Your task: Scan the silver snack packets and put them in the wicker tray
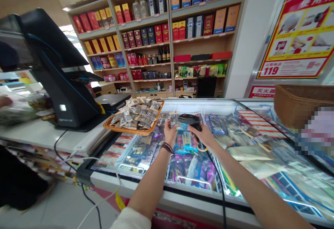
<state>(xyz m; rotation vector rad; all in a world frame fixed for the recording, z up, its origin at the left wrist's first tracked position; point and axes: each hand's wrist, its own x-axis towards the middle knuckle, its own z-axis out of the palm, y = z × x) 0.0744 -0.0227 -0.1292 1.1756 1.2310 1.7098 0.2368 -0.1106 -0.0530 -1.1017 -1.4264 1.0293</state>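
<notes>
My right hand point(205, 136) is wrapped round the handle of a black barcode scanner point(189, 119), its head tilted to the left. A black cable runs from the scanner down past the freezer's front edge. Just left of the scanner head, my left hand point(170, 133) pinches a small clear packet point(173, 118) upright between thumb and fingers. The packet's contents are too small to make out. Both hands are over the glass top of a chest freezer point(122, 190). Left of my left hand, an orange wicker basket point(135, 130) holds many similar small packets.
A black point-of-sale terminal point(65, 93) stands on the white counter point(23, 131) at left. Cables hang by the freezer's left corner. A brown wicker basket point(300, 100) sits at right. Shelves of boxed goods point(146, 36) line the back. Part of another person shows at the left edge.
</notes>
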